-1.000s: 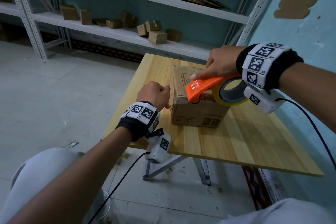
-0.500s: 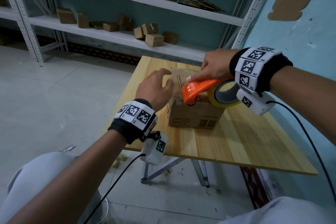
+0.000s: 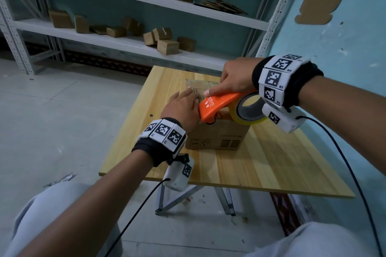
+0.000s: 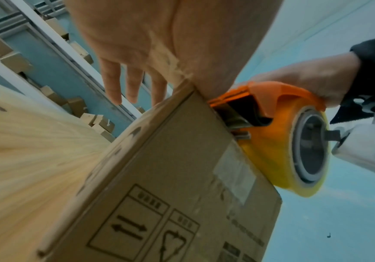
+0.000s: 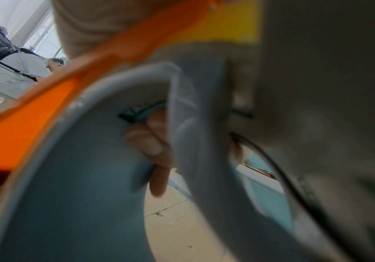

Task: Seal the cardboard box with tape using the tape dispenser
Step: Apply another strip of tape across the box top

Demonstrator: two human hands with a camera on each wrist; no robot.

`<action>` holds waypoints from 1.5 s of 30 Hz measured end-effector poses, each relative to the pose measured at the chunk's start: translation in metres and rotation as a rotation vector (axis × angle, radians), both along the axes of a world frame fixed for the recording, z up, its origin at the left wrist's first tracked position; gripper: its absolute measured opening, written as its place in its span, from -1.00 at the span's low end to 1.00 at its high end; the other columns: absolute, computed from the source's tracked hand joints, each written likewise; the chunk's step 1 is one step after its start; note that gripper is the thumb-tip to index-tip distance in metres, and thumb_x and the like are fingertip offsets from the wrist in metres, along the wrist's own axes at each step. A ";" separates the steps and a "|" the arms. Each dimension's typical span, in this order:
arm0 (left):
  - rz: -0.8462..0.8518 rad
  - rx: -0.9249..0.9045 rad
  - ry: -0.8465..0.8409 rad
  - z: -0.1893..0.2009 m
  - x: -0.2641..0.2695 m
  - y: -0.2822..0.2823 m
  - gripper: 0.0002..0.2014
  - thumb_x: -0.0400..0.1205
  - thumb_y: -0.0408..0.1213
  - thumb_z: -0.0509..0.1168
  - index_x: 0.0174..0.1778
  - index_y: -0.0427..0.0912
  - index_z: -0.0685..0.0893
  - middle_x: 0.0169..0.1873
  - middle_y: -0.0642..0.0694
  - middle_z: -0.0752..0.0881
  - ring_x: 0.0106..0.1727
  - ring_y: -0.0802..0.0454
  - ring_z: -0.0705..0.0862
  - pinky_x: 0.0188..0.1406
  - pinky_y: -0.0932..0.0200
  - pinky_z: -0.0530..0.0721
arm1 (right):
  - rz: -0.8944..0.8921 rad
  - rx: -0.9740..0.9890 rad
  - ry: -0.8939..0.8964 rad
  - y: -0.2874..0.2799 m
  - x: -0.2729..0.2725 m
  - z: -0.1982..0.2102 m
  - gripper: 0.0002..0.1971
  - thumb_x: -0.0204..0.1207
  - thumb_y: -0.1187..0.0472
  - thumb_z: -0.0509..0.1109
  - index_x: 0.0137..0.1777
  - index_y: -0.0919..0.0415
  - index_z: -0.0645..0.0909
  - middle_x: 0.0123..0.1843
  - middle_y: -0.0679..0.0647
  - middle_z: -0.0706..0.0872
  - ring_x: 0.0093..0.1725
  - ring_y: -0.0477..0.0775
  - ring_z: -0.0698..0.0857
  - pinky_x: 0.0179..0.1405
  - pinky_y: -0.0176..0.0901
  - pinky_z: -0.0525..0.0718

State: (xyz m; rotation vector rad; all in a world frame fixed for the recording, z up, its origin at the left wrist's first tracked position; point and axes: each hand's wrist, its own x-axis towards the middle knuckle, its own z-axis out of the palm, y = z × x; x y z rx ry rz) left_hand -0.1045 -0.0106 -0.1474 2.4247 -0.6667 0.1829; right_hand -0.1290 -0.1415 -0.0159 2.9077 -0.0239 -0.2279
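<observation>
Teal wall, grey concrete floor, white metal shelving with small boxes, wooden table

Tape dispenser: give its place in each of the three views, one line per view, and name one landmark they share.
Head: the orange tape dispenser sits right of centre on the cardboard box, held by the right hand.
Left wrist: right of centre, at the box's top near edge.
Right wrist: blurred orange frame sweeping from upper middle to left edge.
Shared landmark: the yellow tape roll.
</observation>
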 end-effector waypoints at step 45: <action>0.143 0.196 0.157 0.019 0.004 0.021 -0.56 0.75 0.04 -0.16 0.40 -0.05 0.42 0.40 -0.08 0.49 0.38 -0.22 0.47 0.37 -0.23 0.42 | 0.039 0.052 -0.049 0.021 -0.008 -0.003 -0.37 0.34 -0.49 0.37 -0.34 0.15 0.60 -0.40 0.06 0.61 -0.42 0.04 0.53 -0.34 -0.15 0.46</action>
